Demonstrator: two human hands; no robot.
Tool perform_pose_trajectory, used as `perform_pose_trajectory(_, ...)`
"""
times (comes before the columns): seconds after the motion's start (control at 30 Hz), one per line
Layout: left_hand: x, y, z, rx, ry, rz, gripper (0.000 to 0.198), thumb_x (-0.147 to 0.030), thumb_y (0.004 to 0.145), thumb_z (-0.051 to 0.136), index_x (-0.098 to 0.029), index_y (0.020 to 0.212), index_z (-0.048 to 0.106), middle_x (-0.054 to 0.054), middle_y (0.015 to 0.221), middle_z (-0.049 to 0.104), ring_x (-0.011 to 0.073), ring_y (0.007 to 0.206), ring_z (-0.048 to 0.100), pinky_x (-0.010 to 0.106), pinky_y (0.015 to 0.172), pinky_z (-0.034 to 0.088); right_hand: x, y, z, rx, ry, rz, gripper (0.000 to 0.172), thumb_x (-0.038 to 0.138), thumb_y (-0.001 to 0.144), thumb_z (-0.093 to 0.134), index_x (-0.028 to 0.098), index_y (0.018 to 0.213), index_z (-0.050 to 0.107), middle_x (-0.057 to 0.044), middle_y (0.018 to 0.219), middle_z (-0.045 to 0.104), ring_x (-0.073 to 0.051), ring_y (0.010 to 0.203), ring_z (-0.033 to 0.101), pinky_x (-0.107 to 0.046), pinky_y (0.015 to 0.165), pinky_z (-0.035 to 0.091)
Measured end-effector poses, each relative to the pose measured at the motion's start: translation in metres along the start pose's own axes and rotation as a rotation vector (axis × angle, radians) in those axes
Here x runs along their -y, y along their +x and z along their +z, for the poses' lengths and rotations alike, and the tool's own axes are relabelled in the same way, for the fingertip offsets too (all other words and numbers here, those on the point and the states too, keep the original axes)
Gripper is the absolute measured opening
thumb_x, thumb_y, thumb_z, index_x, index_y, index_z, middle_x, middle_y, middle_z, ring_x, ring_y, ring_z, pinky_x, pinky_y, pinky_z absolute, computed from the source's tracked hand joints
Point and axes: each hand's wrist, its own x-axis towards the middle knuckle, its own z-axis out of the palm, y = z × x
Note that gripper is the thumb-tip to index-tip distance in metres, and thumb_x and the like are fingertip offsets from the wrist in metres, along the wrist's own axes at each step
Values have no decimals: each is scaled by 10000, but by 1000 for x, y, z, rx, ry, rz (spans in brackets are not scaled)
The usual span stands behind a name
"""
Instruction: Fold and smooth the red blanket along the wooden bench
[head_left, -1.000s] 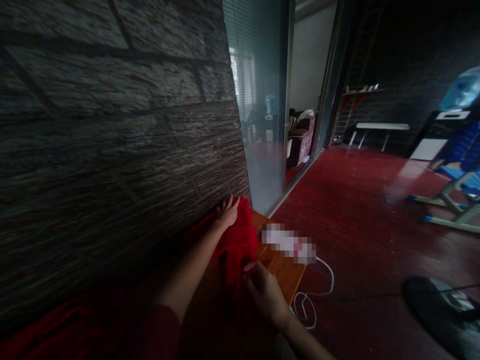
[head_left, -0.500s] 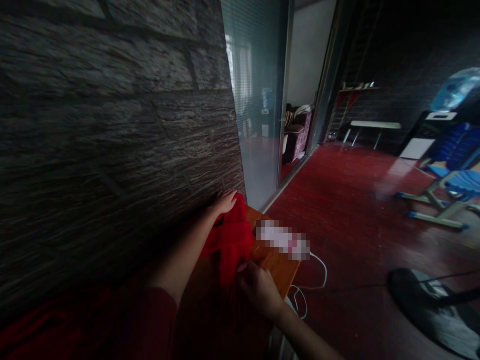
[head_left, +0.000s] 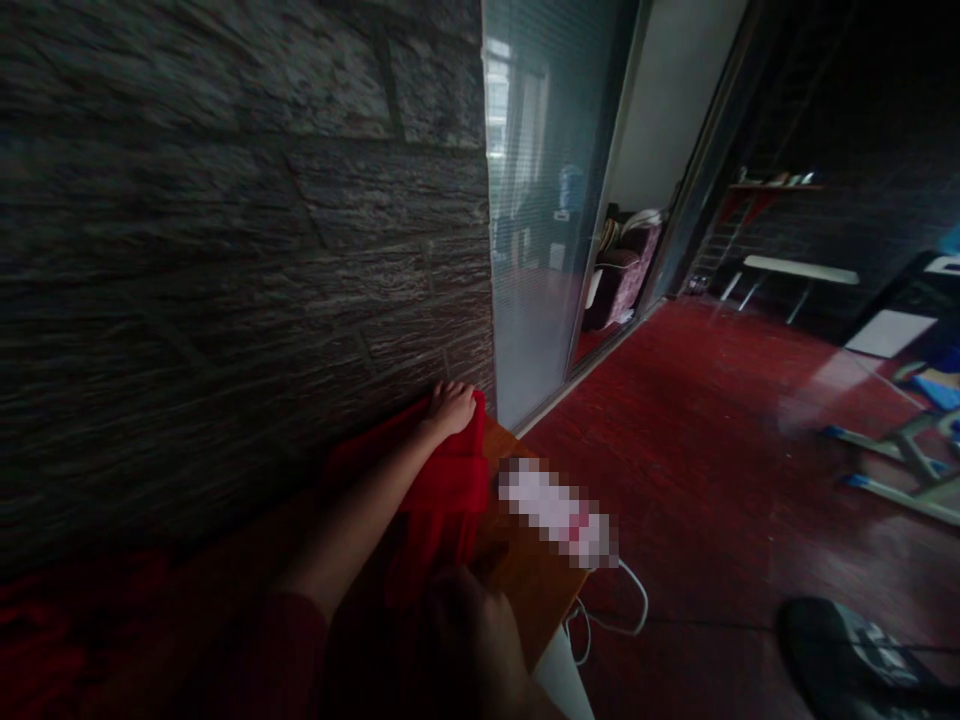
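A red cloth (head_left: pixel 442 490) lies on a wooden table (head_left: pixel 536 580) against a dark stone wall. My left hand (head_left: pixel 450 408) rests on the cloth's far end by the wall, fingers curled over its edge. Close to the camera and in shadow, my right hand (head_left: pixel 469 640) is pressed on the cloth's near end, its fingers bent down onto the fabric. A blurred white object (head_left: pixel 559 512) lies on the table to the right of the cloth.
The stone wall (head_left: pixel 225 250) runs along the left. A white cable (head_left: pixel 615 610) hangs off the table's right edge to the red floor (head_left: pixel 712 450). A glass partition (head_left: pixel 547 200), a bench (head_left: pixel 799 272), a dark round base (head_left: pixel 855 660) and chair legs (head_left: pixel 892 470) stand beyond.
The camera has swung left and nearer. My right hand has drawn back toward me along the cloth. My left hand has stayed at the cloth's far end.
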Motion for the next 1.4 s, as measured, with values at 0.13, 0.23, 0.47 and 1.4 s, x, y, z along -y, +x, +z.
perform_pose_trajectory(0.13,-3,-4,-3,18,-36,-21,286,-264,958,404,-195,1149,606,135,1239,620,286,1234,495,495,1128,240,-4,0,3,21,-54,13,197,210,897,541,287,1010,682,26,877,756,-163,780,724,-177,623,446)
perform_pose_trajectory(0.23,-7,-4,-7,42,-91,-25,289,-247,945,418,-169,1136,620,165,1265,605,314,1261,483,545,1142,197,-5,1,3,18,-91,0,200,214,883,549,276,1011,690,6,865,758,-168,754,724,-178,607,446)
perform_pose_trajectory(0.47,24,4,-26,152,-354,115,413,-418,951,441,-198,1266,592,87,1358,607,222,1241,561,331,1082,386,4,-1,-2,3,-36,16,194,210,888,536,246,978,704,-12,876,754,-152,778,718,-165,642,457)
perform_pose_trajectory(1.4,43,50,11,108,-537,315,371,-352,993,394,-179,766,631,52,842,720,181,787,639,259,758,456,8,270,-94,-210,-482,164,215,334,862,620,245,968,784,-26,939,769,-201,993,700,-200,776,475)
